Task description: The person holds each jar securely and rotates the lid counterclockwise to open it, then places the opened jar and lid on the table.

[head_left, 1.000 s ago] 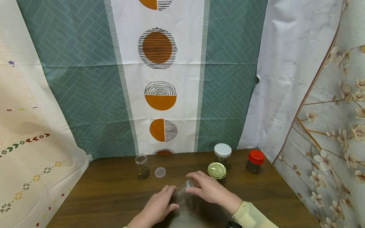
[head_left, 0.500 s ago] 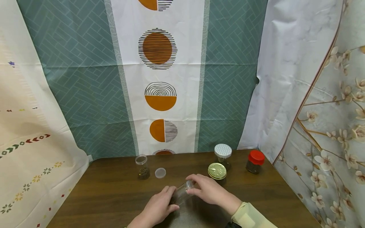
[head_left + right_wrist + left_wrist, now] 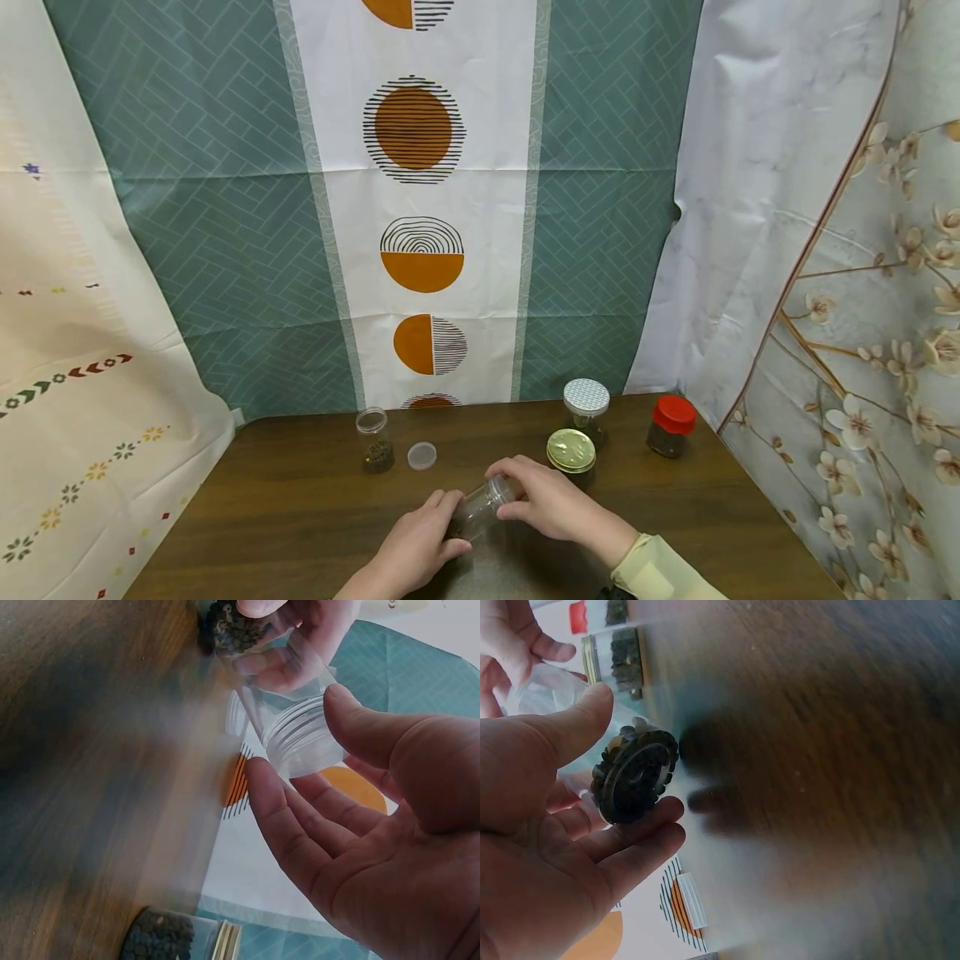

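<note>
A clear jar with dark granules at its base leans to the right, close over the table. My left hand grips its lower part. In the left wrist view the dark base pokes out between thumb and fingers. Around the jar's upper end my right hand holds on with thumb and fingertips. The right wrist view shows the ridged, clear end between the thumb and index finger.
An uncapped clear jar with dark contents stands back left, a translucent lid beside it. At the right are a gold-lidded jar, a jar with a patterned white lid and a red-lidded jar. Patterned cloth hangs behind.
My right fingers have shifted slightly around the jar's upper end, so more of its ridged end shows. The left hand and the jar stay nearly where they were.
</note>
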A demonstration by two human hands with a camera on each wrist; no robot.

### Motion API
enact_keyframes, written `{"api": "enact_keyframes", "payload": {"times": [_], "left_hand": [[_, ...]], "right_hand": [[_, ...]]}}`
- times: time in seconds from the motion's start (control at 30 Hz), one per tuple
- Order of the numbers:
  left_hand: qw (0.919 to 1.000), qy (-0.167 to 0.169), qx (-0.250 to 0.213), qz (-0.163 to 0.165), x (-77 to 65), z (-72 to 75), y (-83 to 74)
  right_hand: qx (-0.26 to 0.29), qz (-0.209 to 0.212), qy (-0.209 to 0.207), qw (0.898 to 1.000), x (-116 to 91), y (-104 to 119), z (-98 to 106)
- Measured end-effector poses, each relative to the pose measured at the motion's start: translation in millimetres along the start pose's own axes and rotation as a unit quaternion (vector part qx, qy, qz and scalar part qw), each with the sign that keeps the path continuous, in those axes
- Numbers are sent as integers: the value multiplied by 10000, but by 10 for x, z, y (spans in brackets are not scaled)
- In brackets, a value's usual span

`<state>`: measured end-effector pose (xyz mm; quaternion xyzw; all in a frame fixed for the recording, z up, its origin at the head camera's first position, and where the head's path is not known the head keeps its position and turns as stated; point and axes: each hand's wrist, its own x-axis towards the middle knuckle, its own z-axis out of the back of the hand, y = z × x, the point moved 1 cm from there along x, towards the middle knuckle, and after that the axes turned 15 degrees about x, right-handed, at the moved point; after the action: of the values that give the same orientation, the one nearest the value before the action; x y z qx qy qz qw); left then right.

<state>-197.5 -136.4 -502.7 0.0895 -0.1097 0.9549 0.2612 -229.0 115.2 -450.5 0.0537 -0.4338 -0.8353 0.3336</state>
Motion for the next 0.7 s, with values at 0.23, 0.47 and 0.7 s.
{"api": "enact_keyframes", "payload": {"times": [0.23, 0.47, 0.7], "left_hand": [[10000, 75, -15, 43, -2, -7, 0], [10000, 56, -34, 38, 0, 18, -13], [9999, 111, -48, 54, 2, 25, -18]], "right_hand": [[46, 41, 18, 10000, 0, -5, 0], [87, 51, 34, 9999, -6, -18, 8], [-141, -248, -77, 9996, -6, -30, 17]]}}
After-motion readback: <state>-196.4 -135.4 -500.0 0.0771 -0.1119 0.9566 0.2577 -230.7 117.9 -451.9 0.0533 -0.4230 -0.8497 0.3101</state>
